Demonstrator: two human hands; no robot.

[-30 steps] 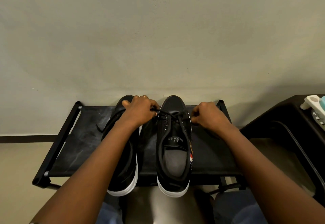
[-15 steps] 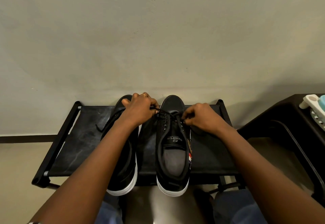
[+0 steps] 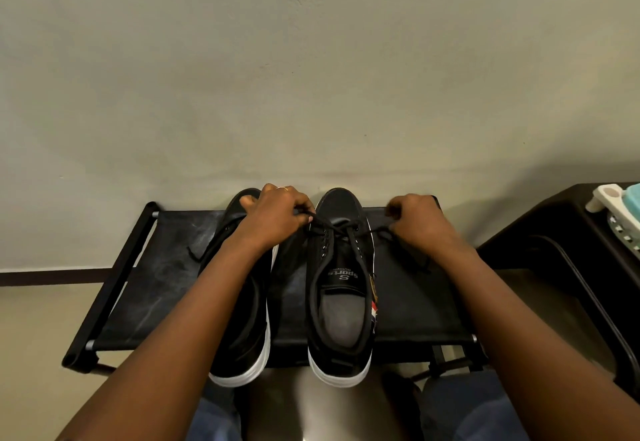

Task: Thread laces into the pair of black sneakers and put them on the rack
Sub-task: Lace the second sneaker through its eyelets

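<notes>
Two black sneakers stand side by side on the black fabric rack (image 3: 166, 288), toes toward the far wall and white-soled heels overhanging its near edge. The left hand (image 3: 273, 215) covers the toe end of the left sneaker (image 3: 242, 319), whose middle is hidden under the forearm, so its eyelets cannot be read; only a loose lace end (image 3: 199, 253) trails off to the left. That hand's grip is closed on one end of the lace (image 3: 341, 227) of the right sneaker (image 3: 341, 284), and the right hand (image 3: 420, 222) pinches the other end, the lace crossing near the shoe's far eyelets. The fingertips of both hands are curled out of sight. The nearer eyelets stand unlaced. At the right edge a dark stand (image 3: 540, 232) carries a white and teal object (image 3: 620, 208), cut off by the frame and hard to identify.
</notes>
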